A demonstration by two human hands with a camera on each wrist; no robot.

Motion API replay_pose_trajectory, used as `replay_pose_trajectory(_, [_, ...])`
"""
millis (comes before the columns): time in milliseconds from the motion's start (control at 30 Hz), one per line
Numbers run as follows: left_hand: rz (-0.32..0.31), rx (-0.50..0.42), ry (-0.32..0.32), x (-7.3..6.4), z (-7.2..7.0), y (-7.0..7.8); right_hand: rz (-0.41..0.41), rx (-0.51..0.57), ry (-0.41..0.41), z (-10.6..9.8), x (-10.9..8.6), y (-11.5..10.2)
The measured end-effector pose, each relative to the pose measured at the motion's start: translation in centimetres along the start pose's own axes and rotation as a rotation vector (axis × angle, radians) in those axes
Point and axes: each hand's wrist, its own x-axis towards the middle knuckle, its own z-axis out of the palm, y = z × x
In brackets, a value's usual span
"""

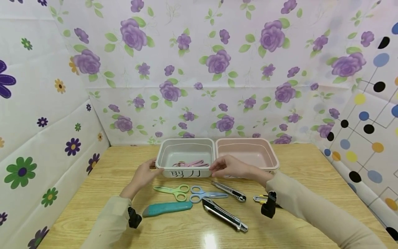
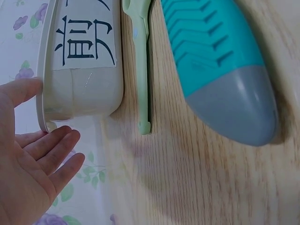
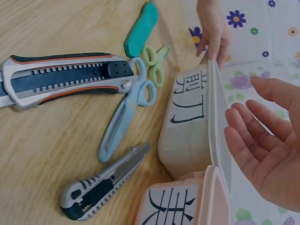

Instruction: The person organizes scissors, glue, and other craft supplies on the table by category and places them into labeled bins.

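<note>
My left hand (image 1: 144, 177) holds the left front corner of the grey plastic bin (image 1: 185, 141), thumb on the front rim and fingers around the side. Pink scissors (image 1: 199, 163) lie inside that bin. My right hand (image 1: 230, 166) hovers by the bin's right front corner, its fingers loosely bent and nothing between them. In front of the bins lie green scissors (image 1: 177, 190), blue scissors (image 1: 205, 195), a teal utility knife (image 1: 168, 208), a large black-and-silver utility knife (image 1: 224, 215) and a smaller silver utility knife (image 1: 230, 191).
A pink bin (image 1: 245, 140) stands right beside the grey one. Under my right wrist lies a yellow utility knife (image 1: 260, 199), partly hidden. Flowered cloth (image 1: 199, 103) hangs behind the wooden table (image 1: 102, 193), with patterned cloth on both sides.
</note>
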Motion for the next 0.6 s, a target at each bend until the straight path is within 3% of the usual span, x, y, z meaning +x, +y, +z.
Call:
replay_pose_trajectory(267, [0.001, 0.002, 0.0, 0.0, 0.0, -0.1, 0.011, 0.029, -0.004, 0.8, -0.8, 0.8])
replay_pose_trajectory(600, [0.012, -0.007, 0.008, 0.1, 0.1, -0.2, 0.032, -0.002, -0.016, 2.8, -1.3, 3.7])
